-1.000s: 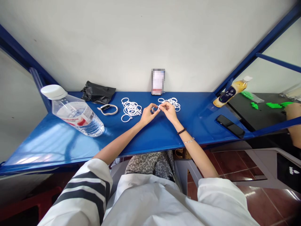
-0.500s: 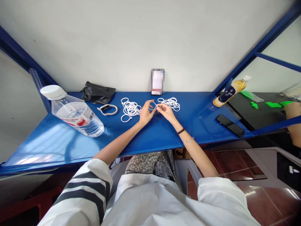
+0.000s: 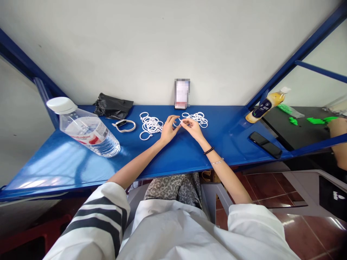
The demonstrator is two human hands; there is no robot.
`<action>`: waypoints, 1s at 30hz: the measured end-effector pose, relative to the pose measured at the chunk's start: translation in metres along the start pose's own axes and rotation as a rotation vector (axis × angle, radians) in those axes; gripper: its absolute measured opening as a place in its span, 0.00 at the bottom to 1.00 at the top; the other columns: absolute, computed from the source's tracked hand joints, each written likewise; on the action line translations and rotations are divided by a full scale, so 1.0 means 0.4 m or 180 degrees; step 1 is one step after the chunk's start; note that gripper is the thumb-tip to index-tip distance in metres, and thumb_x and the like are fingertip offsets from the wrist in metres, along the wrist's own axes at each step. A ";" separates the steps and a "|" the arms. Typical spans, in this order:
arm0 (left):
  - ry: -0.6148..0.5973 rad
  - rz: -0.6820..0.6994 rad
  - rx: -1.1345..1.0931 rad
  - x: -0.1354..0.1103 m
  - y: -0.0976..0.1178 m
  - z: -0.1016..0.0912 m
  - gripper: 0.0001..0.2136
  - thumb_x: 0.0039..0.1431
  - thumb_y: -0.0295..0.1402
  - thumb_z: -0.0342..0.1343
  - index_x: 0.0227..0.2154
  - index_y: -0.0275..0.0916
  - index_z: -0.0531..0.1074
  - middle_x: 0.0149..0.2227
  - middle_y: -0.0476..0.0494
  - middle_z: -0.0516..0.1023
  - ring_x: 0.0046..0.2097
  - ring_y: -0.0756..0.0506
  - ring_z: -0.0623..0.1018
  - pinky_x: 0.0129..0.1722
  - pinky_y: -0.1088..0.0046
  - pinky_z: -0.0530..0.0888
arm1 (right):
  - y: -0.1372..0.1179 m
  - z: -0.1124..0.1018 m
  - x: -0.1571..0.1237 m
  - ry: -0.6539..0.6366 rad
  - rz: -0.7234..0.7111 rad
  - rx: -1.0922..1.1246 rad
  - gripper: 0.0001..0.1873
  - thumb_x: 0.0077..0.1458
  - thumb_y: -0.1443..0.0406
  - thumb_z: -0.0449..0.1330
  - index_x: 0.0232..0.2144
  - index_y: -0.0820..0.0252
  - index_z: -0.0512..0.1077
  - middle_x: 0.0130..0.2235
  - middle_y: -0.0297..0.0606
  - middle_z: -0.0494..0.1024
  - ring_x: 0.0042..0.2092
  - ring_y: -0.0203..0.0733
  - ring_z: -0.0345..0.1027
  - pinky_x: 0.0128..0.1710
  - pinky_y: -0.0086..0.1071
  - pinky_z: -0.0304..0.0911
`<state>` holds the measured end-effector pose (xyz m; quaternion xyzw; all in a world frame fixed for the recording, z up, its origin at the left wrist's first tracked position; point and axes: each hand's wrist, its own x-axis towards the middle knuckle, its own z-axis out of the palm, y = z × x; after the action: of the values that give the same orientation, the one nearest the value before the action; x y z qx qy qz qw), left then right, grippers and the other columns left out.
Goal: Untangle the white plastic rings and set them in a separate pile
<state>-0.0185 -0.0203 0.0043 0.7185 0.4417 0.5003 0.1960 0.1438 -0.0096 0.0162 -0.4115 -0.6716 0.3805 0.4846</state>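
Between my two hands is a white plastic ring [image 3: 175, 123], small and partly covered by fingers. My left hand [image 3: 169, 130] curls round its left side, thumb and fingers closed on it. The fingertips of my right hand [image 3: 192, 128] pinch the ring's right side, where a small knob seems to sit. Just left of my left hand lies a tangled pile of white rings [image 3: 150, 124]. A second group of white rings [image 3: 200, 117] rests beyond my right hand. Both hands are above the blue table [image 3: 187, 155].
A water bottle [image 3: 86, 131], a black plastic bag [image 3: 112, 106] and a pale wristband [image 3: 125, 125] stand or lie at left. A phone [image 3: 181, 94] leans on the wall. At right are a juice bottle [image 3: 264, 106], a dark phone [image 3: 265, 144] and another person's arm [image 3: 337, 141].
My left fingers have bent a little further over the ring, and the ring has turned slightly in my grasp. Everything else stays in place.
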 end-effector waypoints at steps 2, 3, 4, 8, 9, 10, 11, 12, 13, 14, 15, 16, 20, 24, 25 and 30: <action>-0.0034 -0.0001 -0.0009 0.001 -0.004 0.000 0.16 0.60 0.35 0.56 0.51 0.41 0.69 0.52 0.38 0.71 0.46 0.45 0.75 0.33 0.75 0.75 | -0.005 -0.001 0.000 -0.0044 -0.0038 -0.0032 0.18 0.50 0.50 0.64 0.37 0.56 0.76 0.38 0.39 0.80 0.39 0.43 0.73 0.41 0.38 0.68; -0.0053 0.0001 -0.0021 0.002 -0.007 0.001 0.16 0.60 0.35 0.56 0.51 0.41 0.69 0.52 0.38 0.72 0.48 0.44 0.75 0.35 0.74 0.76 | -0.008 -0.002 -0.001 -0.0068 -0.0055 -0.0047 0.19 0.50 0.50 0.64 0.37 0.56 0.76 0.38 0.39 0.80 0.39 0.43 0.73 0.41 0.38 0.68; -0.0069 0.0000 -0.0042 0.002 -0.009 0.002 0.16 0.60 0.34 0.56 0.51 0.41 0.69 0.52 0.38 0.72 0.49 0.44 0.75 0.37 0.73 0.76 | -0.011 -0.002 -0.001 -0.0097 -0.0076 -0.0057 0.19 0.50 0.50 0.64 0.38 0.55 0.77 0.39 0.40 0.80 0.39 0.44 0.73 0.40 0.38 0.67; -0.0141 -0.0080 -0.0266 0.005 -0.016 0.006 0.19 0.59 0.33 0.56 0.53 0.39 0.67 0.54 0.37 0.73 0.51 0.43 0.76 0.41 0.70 0.77 | -0.022 0.001 -0.006 -0.0219 -0.0164 -0.0089 0.17 0.51 0.51 0.62 0.37 0.55 0.77 0.41 0.39 0.80 0.40 0.44 0.73 0.40 0.38 0.67; -0.0155 -0.0106 -0.0345 0.005 -0.016 0.006 0.20 0.59 0.34 0.57 0.54 0.39 0.66 0.54 0.37 0.73 0.51 0.43 0.76 0.41 0.70 0.77 | -0.023 0.002 -0.007 -0.0224 -0.0185 -0.0102 0.16 0.52 0.52 0.62 0.37 0.55 0.77 0.41 0.39 0.80 0.40 0.44 0.72 0.39 0.37 0.66; -0.0164 -0.0129 -0.0418 0.005 -0.014 0.005 0.20 0.59 0.34 0.57 0.54 0.39 0.66 0.54 0.36 0.74 0.51 0.42 0.76 0.41 0.69 0.78 | -0.024 0.002 -0.007 -0.0199 -0.0199 -0.0122 0.15 0.53 0.52 0.61 0.37 0.55 0.77 0.41 0.39 0.80 0.40 0.43 0.72 0.39 0.37 0.66; -0.0164 -0.0149 -0.0472 0.006 -0.012 0.004 0.20 0.58 0.35 0.58 0.53 0.38 0.66 0.53 0.36 0.74 0.51 0.42 0.76 0.41 0.69 0.78 | -0.024 0.002 -0.007 -0.0135 -0.0205 -0.0151 0.14 0.53 0.53 0.61 0.36 0.55 0.77 0.42 0.39 0.80 0.40 0.43 0.72 0.39 0.36 0.66; -0.0167 -0.0167 -0.0505 0.006 -0.008 0.003 0.20 0.58 0.36 0.58 0.52 0.39 0.66 0.52 0.37 0.75 0.51 0.42 0.77 0.41 0.69 0.78 | -0.023 0.001 -0.007 -0.0043 -0.0196 -0.0189 0.14 0.54 0.54 0.60 0.36 0.56 0.77 0.42 0.39 0.80 0.40 0.43 0.72 0.39 0.36 0.66; -0.0171 -0.0187 -0.0517 0.006 -0.004 0.001 0.19 0.58 0.38 0.59 0.51 0.39 0.67 0.52 0.38 0.75 0.51 0.42 0.77 0.42 0.68 0.78 | -0.020 -0.001 -0.006 0.0061 -0.0171 -0.0229 0.13 0.54 0.55 0.60 0.36 0.56 0.76 0.42 0.39 0.80 0.40 0.42 0.72 0.39 0.36 0.66; -0.0182 -0.0197 -0.0519 0.006 0.001 -0.001 0.19 0.57 0.39 0.59 0.51 0.40 0.67 0.52 0.38 0.75 0.52 0.41 0.76 0.42 0.68 0.78 | -0.017 -0.003 -0.004 0.0156 -0.0130 -0.0267 0.13 0.54 0.55 0.59 0.36 0.56 0.76 0.42 0.39 0.79 0.40 0.42 0.72 0.39 0.36 0.66; -0.0188 -0.0205 -0.0535 0.005 0.006 -0.003 0.19 0.57 0.39 0.60 0.50 0.40 0.67 0.52 0.38 0.75 0.53 0.41 0.76 0.43 0.68 0.78 | -0.012 -0.005 -0.003 0.0227 -0.0078 -0.0295 0.13 0.54 0.55 0.59 0.37 0.56 0.76 0.43 0.39 0.79 0.39 0.41 0.71 0.40 0.36 0.66; -0.0206 -0.0198 -0.0549 0.005 0.011 -0.005 0.20 0.57 0.40 0.60 0.50 0.41 0.67 0.52 0.39 0.75 0.54 0.40 0.75 0.43 0.67 0.78 | -0.007 -0.007 0.000 0.0266 -0.0018 -0.0301 0.14 0.54 0.55 0.60 0.38 0.56 0.75 0.43 0.39 0.79 0.39 0.41 0.71 0.40 0.36 0.67; -0.0271 -0.0106 -0.0604 0.002 0.023 -0.009 0.21 0.58 0.43 0.59 0.52 0.41 0.66 0.54 0.39 0.74 0.55 0.40 0.75 0.44 0.68 0.78 | 0.019 -0.007 0.007 0.0161 0.0151 -0.0056 0.17 0.51 0.53 0.62 0.40 0.57 0.75 0.42 0.40 0.80 0.40 0.42 0.73 0.41 0.37 0.68; -0.0285 0.0000 -0.0594 0.002 0.019 -0.006 0.22 0.58 0.42 0.59 0.53 0.42 0.66 0.54 0.39 0.74 0.53 0.41 0.76 0.41 0.70 0.78 | 0.033 -0.003 0.010 -0.0024 0.0344 0.0134 0.20 0.50 0.51 0.63 0.40 0.58 0.75 0.31 0.37 0.79 0.34 0.41 0.73 0.33 0.35 0.69; -0.0280 0.0004 -0.0562 0.003 0.016 -0.005 0.22 0.58 0.42 0.59 0.54 0.42 0.66 0.55 0.39 0.74 0.52 0.41 0.76 0.41 0.70 0.78 | 0.033 -0.004 0.011 0.0001 0.0389 0.0151 0.21 0.49 0.50 0.63 0.39 0.58 0.75 0.29 0.37 0.77 0.32 0.41 0.72 0.31 0.34 0.68; -0.0062 -0.0152 -0.0337 0.007 0.000 -0.003 0.17 0.59 0.39 0.59 0.49 0.40 0.71 0.49 0.39 0.77 0.48 0.43 0.77 0.37 0.72 0.77 | 0.026 -0.013 0.015 0.0356 0.0401 0.0239 0.22 0.48 0.49 0.64 0.38 0.58 0.74 0.30 0.37 0.77 0.29 0.38 0.71 0.28 0.32 0.67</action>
<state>-0.0192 -0.0180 0.0063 0.7011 0.4297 0.5112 0.2499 0.1495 0.0002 0.0098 -0.4551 -0.6014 0.4116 0.5116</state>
